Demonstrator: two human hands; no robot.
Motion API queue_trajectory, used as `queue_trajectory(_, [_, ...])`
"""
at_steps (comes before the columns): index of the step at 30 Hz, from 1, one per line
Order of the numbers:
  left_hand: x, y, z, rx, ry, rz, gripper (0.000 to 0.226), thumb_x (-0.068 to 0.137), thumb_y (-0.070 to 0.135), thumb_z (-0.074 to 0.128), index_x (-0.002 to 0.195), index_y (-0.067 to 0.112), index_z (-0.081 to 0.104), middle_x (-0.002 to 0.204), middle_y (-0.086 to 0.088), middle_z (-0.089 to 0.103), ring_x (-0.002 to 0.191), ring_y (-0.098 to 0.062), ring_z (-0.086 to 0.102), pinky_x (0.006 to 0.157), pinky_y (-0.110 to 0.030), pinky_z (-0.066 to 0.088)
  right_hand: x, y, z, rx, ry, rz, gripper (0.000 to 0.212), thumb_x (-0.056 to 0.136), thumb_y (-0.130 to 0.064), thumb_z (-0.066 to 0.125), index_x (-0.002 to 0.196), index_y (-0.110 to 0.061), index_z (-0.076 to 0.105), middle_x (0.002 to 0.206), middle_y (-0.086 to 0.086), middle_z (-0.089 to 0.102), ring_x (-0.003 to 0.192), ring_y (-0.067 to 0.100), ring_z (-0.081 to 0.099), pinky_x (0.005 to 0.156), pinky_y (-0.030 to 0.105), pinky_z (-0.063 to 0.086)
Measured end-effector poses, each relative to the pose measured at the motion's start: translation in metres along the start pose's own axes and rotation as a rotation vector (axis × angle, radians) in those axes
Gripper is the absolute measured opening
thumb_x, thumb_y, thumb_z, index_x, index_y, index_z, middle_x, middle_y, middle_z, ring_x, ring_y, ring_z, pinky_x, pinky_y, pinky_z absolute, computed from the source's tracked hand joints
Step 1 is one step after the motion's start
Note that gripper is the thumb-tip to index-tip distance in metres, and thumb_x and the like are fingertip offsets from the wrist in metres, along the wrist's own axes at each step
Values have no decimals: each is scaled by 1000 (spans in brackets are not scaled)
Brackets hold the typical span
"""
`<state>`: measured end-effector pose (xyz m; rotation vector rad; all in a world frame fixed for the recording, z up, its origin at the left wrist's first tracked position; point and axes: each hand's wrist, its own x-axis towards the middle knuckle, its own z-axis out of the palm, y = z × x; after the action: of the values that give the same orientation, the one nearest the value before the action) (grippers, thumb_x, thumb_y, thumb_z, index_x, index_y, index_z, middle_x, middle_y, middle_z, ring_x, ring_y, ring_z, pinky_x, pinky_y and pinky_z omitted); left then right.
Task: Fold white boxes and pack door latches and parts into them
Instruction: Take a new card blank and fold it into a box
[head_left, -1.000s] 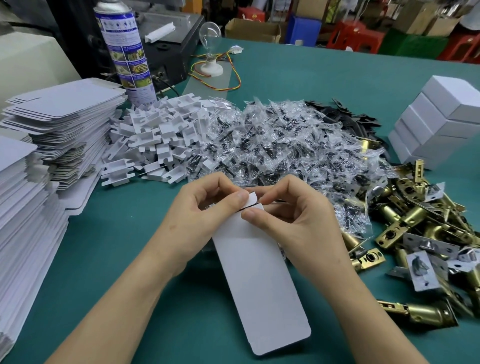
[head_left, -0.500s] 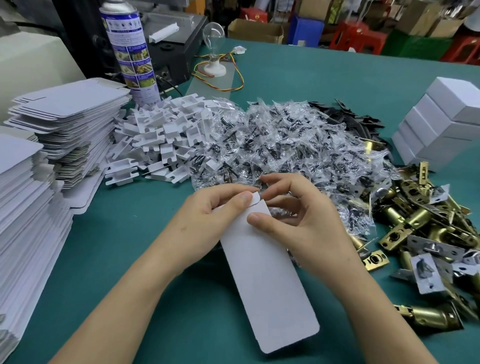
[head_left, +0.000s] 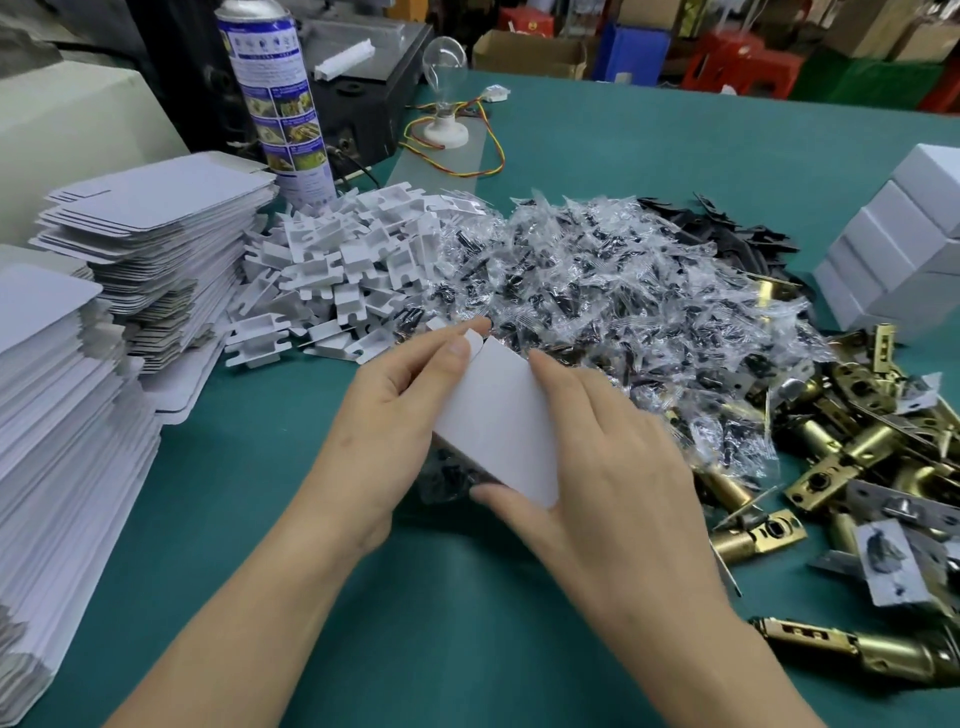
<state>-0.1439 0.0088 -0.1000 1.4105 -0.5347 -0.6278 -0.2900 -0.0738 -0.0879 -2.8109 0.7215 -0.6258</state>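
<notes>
Head view: the white box (head_left: 498, 421) is hanging just above the surface (head_left: 415, 623), its long axis running away from the person. The left hand (head_left: 384, 431) is pinching its far corner. The right hand (head_left: 613, 478), nearer, is clasping the near end, both grips closing on card.

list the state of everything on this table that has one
white box, partly folded, held by both hands
left hand, gripping the white box
right hand, gripping the white box
box blanks, flat, stacked
finished boxes, closed, stacked
door latches, loose, unpacked
light bulb, unlit, upright
spray can, upright
</notes>
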Motion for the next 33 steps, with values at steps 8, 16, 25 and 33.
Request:
queue_trajectory(8, [2,9,-8,-81,-41,-50,19,91,33,67,104,27,80,97,1,75,81,-10,64,58,-25,50,7,23,-5,238,-106,-55,82,83,-50,74,154,-24,42,144,-12,47,125,14,49,106,38,44])
queue_trajectory(16, [2,7,-5,-42,-13,15,16,100,24,67,95,31,80,93,0,74,83,-12,62,68,-29,48,10,27,-5,318,-120,-57,83,80,-45,78,153,-23,44,144,-14,48,127,11,50,108,42,44])
queue_trajectory(25, [1,2,-1,48,-21,83,16,90,41,61,97,38,75,95,6,72,88,-9,61,80,-29,46,9,28,-4,282,-122,-64,86,78,-50,74,154,-26,42,144,-16,46,125,6,45,105,32,40])
queue_trajectory(33, [-2,-1,-3,202,-103,100,29,110,31,46,124,36,70,133,8,64,126,-8,57,117,-39,39,8,28,-4,254,-148,-85,87,79,-49,78,154,-27,42,145,-15,47,125,11,50,102,30,43])
